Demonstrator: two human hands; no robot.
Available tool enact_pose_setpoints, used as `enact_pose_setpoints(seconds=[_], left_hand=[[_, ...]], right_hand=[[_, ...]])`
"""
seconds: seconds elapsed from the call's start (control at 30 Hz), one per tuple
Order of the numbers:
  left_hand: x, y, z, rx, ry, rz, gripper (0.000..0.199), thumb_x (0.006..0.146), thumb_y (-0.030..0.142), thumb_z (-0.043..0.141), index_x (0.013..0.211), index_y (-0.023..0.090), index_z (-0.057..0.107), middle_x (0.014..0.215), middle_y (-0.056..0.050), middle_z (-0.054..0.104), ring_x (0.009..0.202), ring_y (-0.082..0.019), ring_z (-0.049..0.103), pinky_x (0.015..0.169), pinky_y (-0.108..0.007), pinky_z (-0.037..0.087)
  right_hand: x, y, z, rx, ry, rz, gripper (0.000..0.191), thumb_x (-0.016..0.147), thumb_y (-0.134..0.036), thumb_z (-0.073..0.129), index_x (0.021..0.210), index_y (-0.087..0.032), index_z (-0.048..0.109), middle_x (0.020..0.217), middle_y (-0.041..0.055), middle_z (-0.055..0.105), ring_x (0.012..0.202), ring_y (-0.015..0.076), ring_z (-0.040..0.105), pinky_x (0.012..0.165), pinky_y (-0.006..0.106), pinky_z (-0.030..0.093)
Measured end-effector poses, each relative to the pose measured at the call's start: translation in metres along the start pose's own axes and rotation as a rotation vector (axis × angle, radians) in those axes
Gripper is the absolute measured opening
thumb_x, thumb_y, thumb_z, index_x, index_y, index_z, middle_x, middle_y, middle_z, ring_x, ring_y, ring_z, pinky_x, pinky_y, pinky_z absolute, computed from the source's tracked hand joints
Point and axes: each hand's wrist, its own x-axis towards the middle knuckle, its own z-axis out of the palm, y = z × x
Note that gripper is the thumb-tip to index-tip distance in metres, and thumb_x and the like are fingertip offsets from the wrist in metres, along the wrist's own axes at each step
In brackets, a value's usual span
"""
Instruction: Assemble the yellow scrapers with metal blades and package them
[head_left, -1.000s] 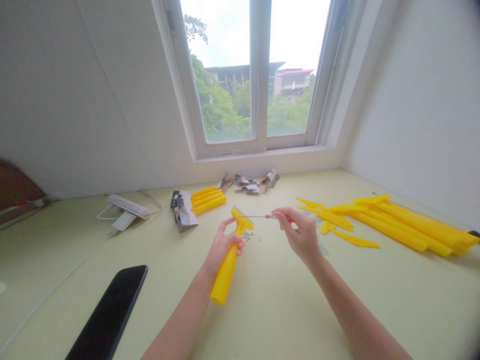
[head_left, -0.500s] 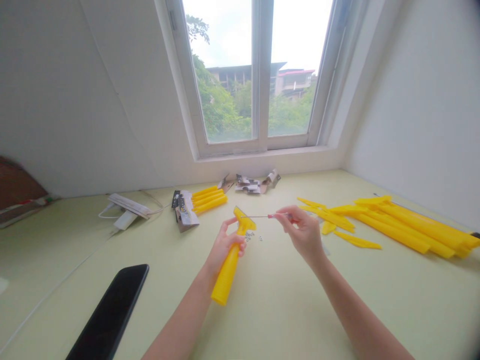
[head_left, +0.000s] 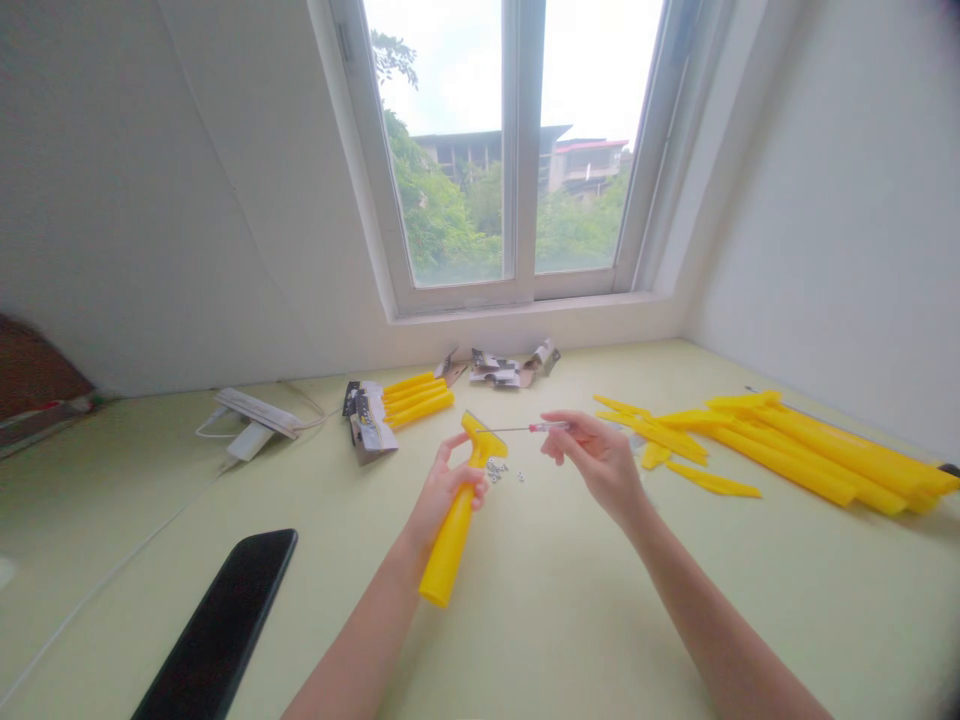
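My left hand (head_left: 448,492) is wrapped round a yellow scraper (head_left: 448,555), its thick hollow handle toward me and its wide head tilted up and away. A thin metal edge shows along the head. My right hand (head_left: 600,455) pinches a screwdriver (head_left: 546,428) with a small reddish, clear handle. The slim shaft runs level to the left, and its tip meets the scraper's head. Whether it sits in a screw is too small to tell. On the table just behind the left fingers lies a little heap of small metal nuts or screws (head_left: 495,470).
Flat yellow pieces (head_left: 671,440) and long yellow tubes (head_left: 825,455) lie at right. Yellow handles (head_left: 418,400) rest beside printed cardboard packaging (head_left: 371,420) at the back, near crumpled card (head_left: 499,368). A black phone (head_left: 225,620) lies front left, a white power strip (head_left: 256,412) behind it.
Both hands, with scraper and screwdriver, have shifted slightly left. My right fingers have changed their hold on the screwdriver handle, the lower ones now curled more to the left.
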Motion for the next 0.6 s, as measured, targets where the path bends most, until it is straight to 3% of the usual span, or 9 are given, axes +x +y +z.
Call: enact_pose_setpoints(seconds=[0.17,0.3,0.47,0.53,0.6], left_hand=[[-0.0025,0.0023,0.0029,-0.001,-0.022,-0.020,0.059,0.061,0.010,0.055,0.114,0.023,0.033,0.061,0.004,0.051,0.047,-0.006,0.044,0.044,-0.016,0.029],[-0.0044,0.0043,0.0049,-0.003,-0.018,-0.016,0.059,0.061,0.010,0.054,0.115,0.023,0.033,0.063,0.004,0.052,0.048,-0.005,0.044,0.044,-0.016,0.029],[-0.0035,0.0033,0.0035,-0.014,-0.020,-0.005,0.060,0.061,0.010,0.054,0.115,0.023,0.033,0.065,0.003,0.053,0.048,-0.005,0.044,0.044,-0.016,0.030],[-0.0023,0.0023,0.0020,-0.019,-0.019,0.003,0.060,0.061,0.009,0.054,0.115,0.023,0.033,0.068,0.002,0.053,0.048,-0.005,0.044,0.044,-0.016,0.030],[-0.0011,0.0014,0.0007,-0.018,-0.016,0.009,0.060,0.061,0.009,0.055,0.115,0.023,0.033,0.069,0.002,0.054,0.048,-0.005,0.044,0.044,-0.016,0.030]], right_hand=[[0.0001,0.0020,-0.0006,-0.161,0.080,-0.037,0.014,0.075,-0.031,0.057,0.078,-0.018,0.063,0.067,0.0022,0.064,0.053,0.0123,0.057,0.050,0.024,0.046],[0.0003,0.0003,-0.0009,-0.270,0.083,-0.094,0.015,0.077,-0.032,0.055,0.076,-0.019,0.062,0.066,0.0011,0.062,0.056,0.0124,0.056,0.054,0.024,0.044],[-0.0029,0.0001,0.0017,-0.479,0.058,-0.148,0.030,0.082,-0.035,0.047,0.057,-0.018,0.050,0.050,-0.0029,0.046,0.048,0.0099,0.042,0.048,0.023,0.033],[-0.0045,0.0009,0.0030,-0.510,0.029,-0.149,0.032,0.085,-0.035,0.041,0.058,-0.018,0.046,0.050,-0.0032,0.043,0.048,0.0098,0.041,0.049,0.023,0.032],[-0.0056,0.0010,0.0042,-0.497,0.006,-0.117,0.025,0.087,-0.034,0.036,0.070,-0.019,0.049,0.058,-0.0023,0.049,0.052,0.0105,0.044,0.051,0.023,0.034]])
